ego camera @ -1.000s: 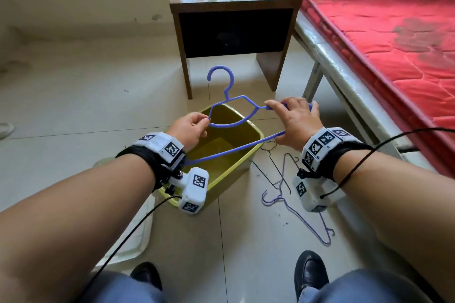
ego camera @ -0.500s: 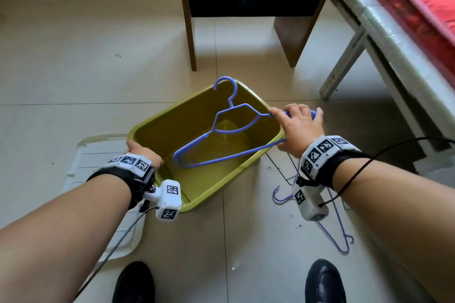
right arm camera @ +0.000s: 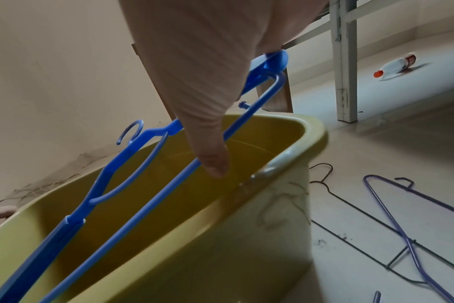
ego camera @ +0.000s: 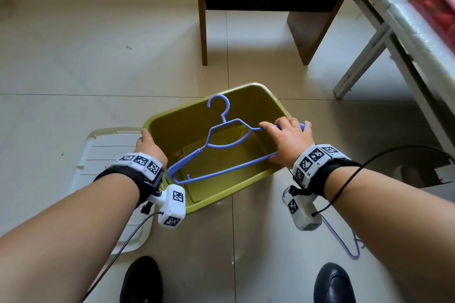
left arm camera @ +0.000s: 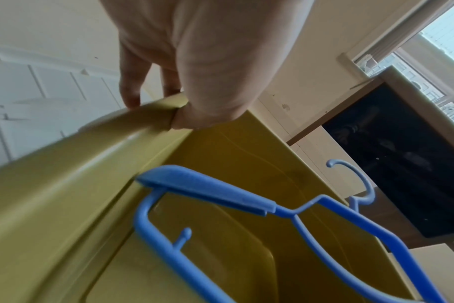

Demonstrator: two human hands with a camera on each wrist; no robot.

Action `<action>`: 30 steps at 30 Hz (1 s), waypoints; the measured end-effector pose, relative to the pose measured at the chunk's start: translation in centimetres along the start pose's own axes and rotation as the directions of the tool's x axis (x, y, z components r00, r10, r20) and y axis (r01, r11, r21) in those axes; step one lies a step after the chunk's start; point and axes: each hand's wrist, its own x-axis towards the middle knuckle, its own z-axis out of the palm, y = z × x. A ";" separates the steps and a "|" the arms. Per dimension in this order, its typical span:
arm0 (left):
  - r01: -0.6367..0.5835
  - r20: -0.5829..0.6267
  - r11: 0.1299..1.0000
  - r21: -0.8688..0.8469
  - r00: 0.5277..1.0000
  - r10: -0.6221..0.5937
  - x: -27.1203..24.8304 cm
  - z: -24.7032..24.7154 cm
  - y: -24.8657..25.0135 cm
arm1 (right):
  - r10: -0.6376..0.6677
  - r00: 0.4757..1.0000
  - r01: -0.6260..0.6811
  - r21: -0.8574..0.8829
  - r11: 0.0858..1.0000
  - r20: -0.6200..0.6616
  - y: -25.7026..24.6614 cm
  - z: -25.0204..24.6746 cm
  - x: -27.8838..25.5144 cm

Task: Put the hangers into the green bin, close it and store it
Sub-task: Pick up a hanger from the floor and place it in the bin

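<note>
While the left hand [ego camera: 147, 147] grips the bin [ego camera: 221, 194] rim at 9 o'clock, the right hand [ego camera: 288, 142] holds a hanger [ego camera: 221, 147] above it; next, lower and release.

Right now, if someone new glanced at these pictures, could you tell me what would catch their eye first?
First, the bright blue plastic hanger held across the open green bin in the middle of the floor; the right hand grips one end while the left hand holds the bin's rim. Next, thin wire hangers lying on the tiles right of the bin, and the white lid flat on its left.
</note>
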 end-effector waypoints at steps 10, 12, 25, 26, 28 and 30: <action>-0.133 -0.035 0.985 0.114 0.990 0.138 -0.6 0.1 -1.1 | -0.164 0.975 0.180 -0.104 0.978 0.148 -1.5 2.1 0.0; -0.145 -0.045 0.983 0.113 0.988 0.151 -0.4 0.4 -1.0 | -0.164 0.969 0.184 -0.096 0.978 0.187 -1.8 2.7 0.2; -0.100 -0.159 0.978 0.184 0.979 0.130 -1.9 1.8 -0.3 | -0.203 0.923 0.251 -0.111 0.962 0.328 -2.2 4.6 2.3; -0.106 -0.166 0.978 0.179 0.977 0.136 -2.0 1.8 -0.1 | -0.199 0.923 0.237 -0.080 0.968 0.328 -2.1 4.7 2.3; -0.118 -0.171 0.978 0.170 0.974 0.147 -2.4 1.7 0.5 | -0.194 0.937 0.193 0.032 0.981 0.289 -1.7 4.5 2.3; -0.151 -0.180 0.977 0.149 0.968 0.177 -3.0 1.6 1.5 | -0.177 0.968 0.139 0.206 0.969 0.179 -1.0 3.6 2.1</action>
